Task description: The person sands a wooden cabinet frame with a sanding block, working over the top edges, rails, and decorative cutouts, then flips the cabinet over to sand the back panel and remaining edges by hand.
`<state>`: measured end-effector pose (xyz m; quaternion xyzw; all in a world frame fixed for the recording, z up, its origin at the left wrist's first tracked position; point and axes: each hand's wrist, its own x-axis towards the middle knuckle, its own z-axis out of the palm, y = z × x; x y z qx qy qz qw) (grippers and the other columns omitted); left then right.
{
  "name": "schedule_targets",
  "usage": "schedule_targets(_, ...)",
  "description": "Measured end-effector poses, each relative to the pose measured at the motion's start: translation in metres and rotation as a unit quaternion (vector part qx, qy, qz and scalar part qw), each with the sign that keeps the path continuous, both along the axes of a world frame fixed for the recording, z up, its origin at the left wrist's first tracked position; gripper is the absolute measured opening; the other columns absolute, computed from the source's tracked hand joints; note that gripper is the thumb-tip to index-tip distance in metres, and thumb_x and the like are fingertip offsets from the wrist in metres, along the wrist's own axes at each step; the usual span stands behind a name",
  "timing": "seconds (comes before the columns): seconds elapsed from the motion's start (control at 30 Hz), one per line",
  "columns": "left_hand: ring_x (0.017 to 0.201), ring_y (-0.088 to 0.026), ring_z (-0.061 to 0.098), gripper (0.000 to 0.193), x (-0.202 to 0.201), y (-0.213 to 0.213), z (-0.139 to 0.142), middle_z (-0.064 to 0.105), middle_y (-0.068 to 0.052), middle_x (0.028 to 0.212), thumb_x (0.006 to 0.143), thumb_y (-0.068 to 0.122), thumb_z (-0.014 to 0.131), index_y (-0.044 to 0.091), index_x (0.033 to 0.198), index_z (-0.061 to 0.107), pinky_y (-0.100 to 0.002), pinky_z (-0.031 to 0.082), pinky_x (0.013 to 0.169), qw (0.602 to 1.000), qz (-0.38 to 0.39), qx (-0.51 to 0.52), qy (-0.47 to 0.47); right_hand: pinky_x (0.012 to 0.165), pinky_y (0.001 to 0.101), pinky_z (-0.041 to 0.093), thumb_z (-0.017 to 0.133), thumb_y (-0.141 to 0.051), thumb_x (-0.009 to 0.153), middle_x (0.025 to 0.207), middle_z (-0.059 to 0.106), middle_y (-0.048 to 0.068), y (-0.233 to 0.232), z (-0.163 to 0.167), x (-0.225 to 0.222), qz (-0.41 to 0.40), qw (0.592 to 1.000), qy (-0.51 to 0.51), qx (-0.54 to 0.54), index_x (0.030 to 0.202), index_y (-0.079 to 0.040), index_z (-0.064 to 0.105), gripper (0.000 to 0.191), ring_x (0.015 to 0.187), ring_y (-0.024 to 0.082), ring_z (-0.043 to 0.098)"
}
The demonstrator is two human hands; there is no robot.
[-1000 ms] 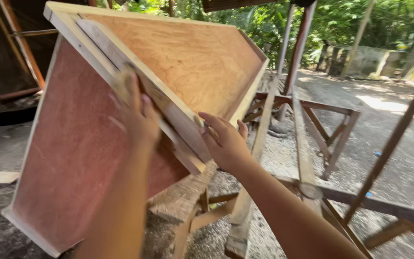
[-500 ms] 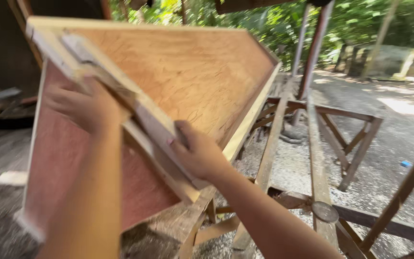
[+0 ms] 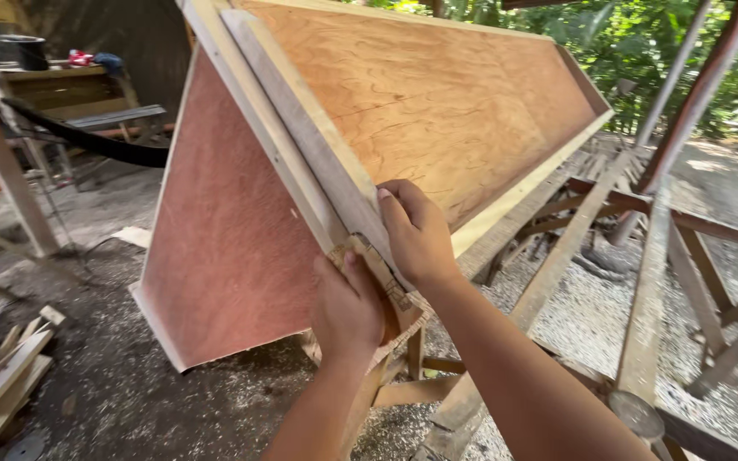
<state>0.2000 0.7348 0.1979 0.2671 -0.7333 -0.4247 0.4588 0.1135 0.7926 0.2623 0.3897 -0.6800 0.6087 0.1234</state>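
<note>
Big, flat wooden panel [image 3: 437, 111], made of light brown plywood with pale wood strips round its edge, tipped up on its lower corner and leaning to the right. Long way running from near the hands up and off to the far right, toward the green trees. Top face smooth and orange-brown with wavy grain. Side face [image 3: 224, 256] pinkish-red and rough, pointing left and down toward the ground. Two pale wood strips [image 3: 301, 145] side by side along the near edge, running from the top left down to the hands. Bottom corner sitting on a rough wooden stand [image 3: 395, 376], right in the middle of the view. Left hand [image 3: 348, 303] wrapped round the low end of the strips, thumb up, holding tight. Right hand [image 3: 416, 230] just above it, fingers curled over the strip edge, holding the panel too. Small tan paper tag [image 3: 377, 273] stuck on the strip between the two hands, long and thin, with dark print too small to read. Pile of short wood scraps [image 3: 6, 367] on the dirty ground at the far left. Sloping wooden beams [image 3: 642, 282] on the right, over pale sawdust.
</note>
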Motion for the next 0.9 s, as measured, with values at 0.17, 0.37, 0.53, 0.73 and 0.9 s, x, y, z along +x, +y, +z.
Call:
schedule_targets(0.17, 0.111, -0.044, 0.064, 0.055, -0.028, -0.076, 0.083, 0.068, -0.02, 0.12, 0.103, 0.056, 0.033, 0.01, 0.128, 0.051, -0.056, 0.048, 0.092, 0.995, 0.075, 0.063, 0.018, 0.062, 0.0319, 0.046, 0.056, -0.028, 0.098, 0.068, 0.061, 0.007, -0.001, 0.004, 0.002, -0.019, 0.999, -0.018, 0.024, 0.11, -0.002, 0.068, 0.031, 0.065, 0.014, 0.055)
schedule_targets(0.37, 0.109, -0.039, 0.067, 0.056, -0.037, -0.109, 0.111, 0.069, -0.017, 0.12, 0.104, 0.053, 0.031, 0.007, 0.126, 0.053, -0.053, 0.051, 0.088, 0.995, 0.09, 0.029, 0.039, 0.065, 0.0315, 0.048, 0.056, -0.03, 0.101, 0.074, 0.065, 0.007, 0.0, 0.007, 0.008, 0.003, 1.0, 0.019, -0.004, 0.111, -0.002, 0.068, 0.032, 0.069, 0.014, 0.058)
schedule_targets(0.53, 0.108, -0.045, 0.067, 0.054, -0.014, -0.015, -0.002, 0.07, -0.024, 0.12, 0.102, 0.053, 0.035, 0.011, 0.134, 0.044, -0.054, 0.05, 0.087, 0.999, 0.007, 0.04, 0.029, 0.064, 0.0357, 0.048, 0.055, -0.033, 0.098, 0.07, 0.065, 0.012, 0.002, 0.006, 0.013, -0.047, 0.998, -0.007, 0.046, 0.113, -0.005, 0.068, 0.034, 0.064, 0.021, 0.06)
schedule_targets(0.73, 0.103, -0.042, 0.071, 0.054, -0.031, -0.051, 0.019, 0.072, -0.023, 0.111, 0.103, 0.053, 0.034, 0.005, 0.119, 0.051, -0.053, 0.052, 0.086, 0.997, 0.017, 0.019, 0.078, 0.064, 0.0358, 0.049, 0.057, -0.032, 0.097, 0.072, 0.068, 0.009, 0.001, 0.007, 0.013, -0.043, 0.999, 0.013, 0.028, 0.111, -0.004, 0.068, 0.033, 0.065, 0.02, 0.063)
schedule_targets(0.9, 0.103, -0.046, 0.067, 0.052, -0.036, -0.093, 0.091, 0.07, -0.023, 0.114, 0.107, 0.052, 0.031, 0.006, 0.124, 0.05, -0.056, 0.05, 0.087, 0.995, 0.086, 0.038, 0.018, 0.063, 0.0369, 0.049, 0.057, -0.03, 0.098, 0.071, 0.067, 0.012, 0.002, 0.006, 0.011, -0.048, 0.998, 0.012, 0.035, 0.111, -0.005, 0.069, 0.031, 0.064, 0.022, 0.062)
